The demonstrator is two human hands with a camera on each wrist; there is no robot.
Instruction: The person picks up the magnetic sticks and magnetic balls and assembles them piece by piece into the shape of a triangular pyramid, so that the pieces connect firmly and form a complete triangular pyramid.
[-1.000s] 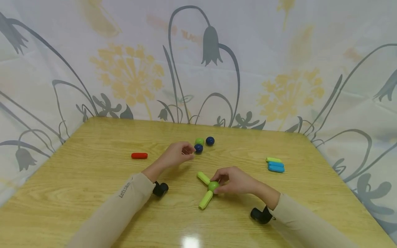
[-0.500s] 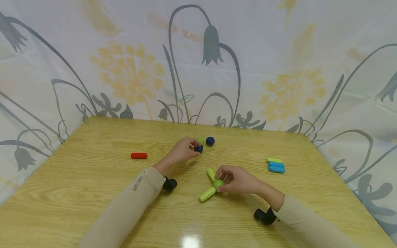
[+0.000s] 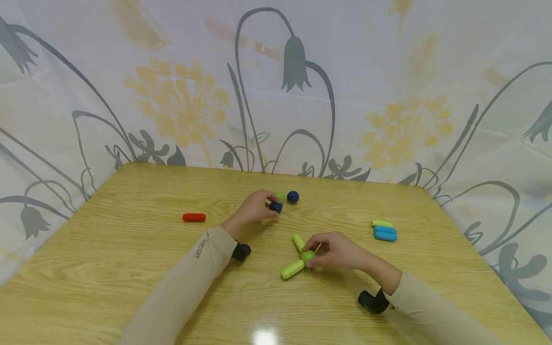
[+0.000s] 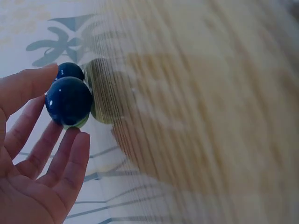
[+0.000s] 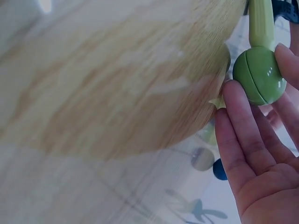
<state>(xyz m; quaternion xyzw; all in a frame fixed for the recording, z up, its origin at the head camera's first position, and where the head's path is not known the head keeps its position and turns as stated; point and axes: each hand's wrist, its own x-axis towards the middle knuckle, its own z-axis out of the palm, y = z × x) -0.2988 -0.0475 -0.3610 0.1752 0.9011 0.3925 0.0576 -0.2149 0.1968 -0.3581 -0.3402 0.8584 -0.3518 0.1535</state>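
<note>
At the back middle, my left hand grips a dark blue ball between thumb and fingers; it appears to rest on the table. In the left wrist view, this glossy blue ball has the thumb on one side and fingertips on the other. My right hand pinches a green ball near the table's middle. Two yellow-green rods branch from that ball, one toward the front left, the other toward the back. A seam circles the green ball in the right wrist view.
Behind the gripped blue ball sit a partly hidden green ball and another dark blue ball. A red rod lies left. Two blue rods and a yellow-green rod lie together at right. A flowered cloth stands behind the table.
My left hand has moved right and its fingers have come round the dark blue ball. The right hand has shifted slightly right, turning the green ball and its rods.
</note>
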